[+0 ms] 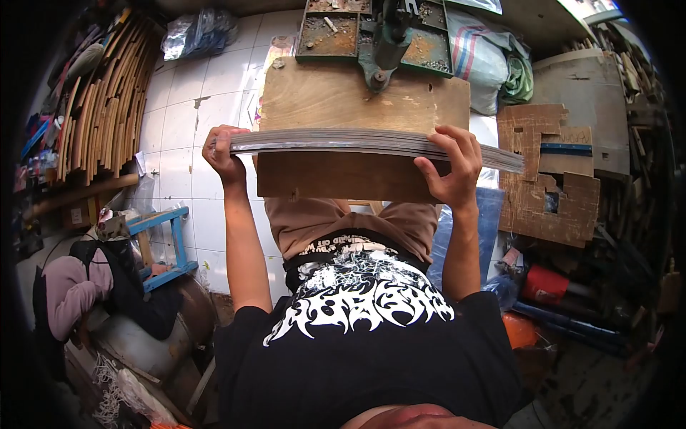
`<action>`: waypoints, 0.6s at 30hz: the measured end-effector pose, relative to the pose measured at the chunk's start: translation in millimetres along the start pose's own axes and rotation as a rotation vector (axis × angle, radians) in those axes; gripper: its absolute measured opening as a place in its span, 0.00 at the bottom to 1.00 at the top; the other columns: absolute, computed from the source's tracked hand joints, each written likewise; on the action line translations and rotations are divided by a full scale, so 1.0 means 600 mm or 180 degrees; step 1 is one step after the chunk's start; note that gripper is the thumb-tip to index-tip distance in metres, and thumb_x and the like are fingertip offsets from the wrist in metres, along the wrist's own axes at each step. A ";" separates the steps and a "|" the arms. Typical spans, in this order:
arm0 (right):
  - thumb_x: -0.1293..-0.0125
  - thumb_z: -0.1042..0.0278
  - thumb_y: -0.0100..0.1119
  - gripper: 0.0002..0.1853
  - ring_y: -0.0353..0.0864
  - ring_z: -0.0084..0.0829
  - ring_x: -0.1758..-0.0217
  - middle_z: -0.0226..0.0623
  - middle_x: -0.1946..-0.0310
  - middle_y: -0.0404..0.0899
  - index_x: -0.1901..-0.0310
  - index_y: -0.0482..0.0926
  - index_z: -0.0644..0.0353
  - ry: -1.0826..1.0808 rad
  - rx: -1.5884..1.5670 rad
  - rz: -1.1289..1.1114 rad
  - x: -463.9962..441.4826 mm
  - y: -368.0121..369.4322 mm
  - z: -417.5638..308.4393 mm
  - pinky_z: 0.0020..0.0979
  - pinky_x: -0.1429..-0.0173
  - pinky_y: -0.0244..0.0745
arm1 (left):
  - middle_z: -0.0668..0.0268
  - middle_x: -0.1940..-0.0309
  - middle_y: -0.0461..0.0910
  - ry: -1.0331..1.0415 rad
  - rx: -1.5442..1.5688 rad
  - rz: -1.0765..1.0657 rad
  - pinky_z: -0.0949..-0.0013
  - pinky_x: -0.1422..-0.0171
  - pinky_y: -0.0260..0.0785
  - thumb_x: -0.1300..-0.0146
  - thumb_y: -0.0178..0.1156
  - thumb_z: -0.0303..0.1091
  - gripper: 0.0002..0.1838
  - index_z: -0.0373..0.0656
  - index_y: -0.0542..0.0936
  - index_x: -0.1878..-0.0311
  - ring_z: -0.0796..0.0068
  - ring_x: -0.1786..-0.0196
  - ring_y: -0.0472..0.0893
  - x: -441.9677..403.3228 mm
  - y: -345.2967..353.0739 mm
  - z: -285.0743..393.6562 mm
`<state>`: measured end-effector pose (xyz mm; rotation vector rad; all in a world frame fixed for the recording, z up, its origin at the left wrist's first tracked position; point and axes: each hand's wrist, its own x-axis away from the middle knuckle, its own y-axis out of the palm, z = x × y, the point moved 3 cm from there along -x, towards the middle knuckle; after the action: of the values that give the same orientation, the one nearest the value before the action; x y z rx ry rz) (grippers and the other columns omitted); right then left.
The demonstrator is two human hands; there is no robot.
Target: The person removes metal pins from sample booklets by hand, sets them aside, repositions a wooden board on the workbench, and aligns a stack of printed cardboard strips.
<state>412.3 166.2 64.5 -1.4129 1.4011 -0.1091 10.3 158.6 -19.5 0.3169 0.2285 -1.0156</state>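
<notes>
A long stack of thin grey sheets (pixel 329 140) lies crosswise in front of me, its layered edges facing up toward the camera. My left hand (pixel 227 151) is closed round the stack's left end. Farther right, my right hand (pixel 456 163) grips it with fingers over the far side and thumb on the near side. The right end of the stack sticks out past that hand. Beneath the stack is a wooden board worktop (pixel 357 96); whether the stack touches it I cannot tell.
A green metal machine base (pixel 386 53) with compartmented trays of small bits stands at the worktop's far edge. Cut brown boards (pixel 550 171) are at right, beside a white sack (pixel 480 68). Upright brown sheets (pixel 107 100) and a blue frame (pixel 179 239) are at left.
</notes>
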 end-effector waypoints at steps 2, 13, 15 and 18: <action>0.52 0.51 0.75 0.23 0.77 0.41 0.51 0.35 0.54 0.79 0.57 0.81 0.54 -0.0049 0.0179 -0.0092 -0.003 -0.001 -0.005 0.39 0.45 0.69 | 0.56 0.76 0.81 0.0001 0.0022 0.0000 0.69 0.61 0.73 0.36 0.52 0.38 0.16 0.35 0.76 0.73 0.68 0.72 0.81 -0.001 0.000 -0.002; 0.55 0.48 0.76 0.27 0.76 0.39 0.46 0.32 0.50 0.78 0.54 0.82 0.51 -0.0008 0.0412 -0.0212 0.002 0.010 0.004 0.40 0.43 0.69 | 0.55 0.75 0.80 0.0018 0.0036 -0.0031 0.66 0.60 0.73 0.37 0.52 0.39 0.15 0.36 0.76 0.72 0.66 0.70 0.81 -0.001 -0.004 -0.007; 0.56 0.49 0.76 0.27 0.75 0.38 0.45 0.31 0.50 0.78 0.54 0.82 0.51 0.0001 0.0459 -0.0192 0.003 0.010 0.004 0.40 0.42 0.69 | 0.55 0.75 0.80 0.0010 0.0055 -0.0046 0.66 0.59 0.73 0.37 0.52 0.39 0.15 0.36 0.76 0.71 0.66 0.70 0.81 -0.001 -0.004 -0.008; 0.57 0.50 0.77 0.26 0.76 0.38 0.45 0.30 0.50 0.79 0.55 0.82 0.50 0.0025 0.0450 -0.0167 0.003 0.011 0.006 0.40 0.42 0.69 | 0.54 0.75 0.80 -0.0003 0.0098 -0.0030 0.66 0.59 0.74 0.37 0.52 0.39 0.15 0.36 0.76 0.71 0.65 0.70 0.81 -0.001 -0.004 -0.009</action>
<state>410.7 168.9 57.4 -1.3332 1.3367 -0.2433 7.7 159.7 -24.7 0.3435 0.2138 -1.0295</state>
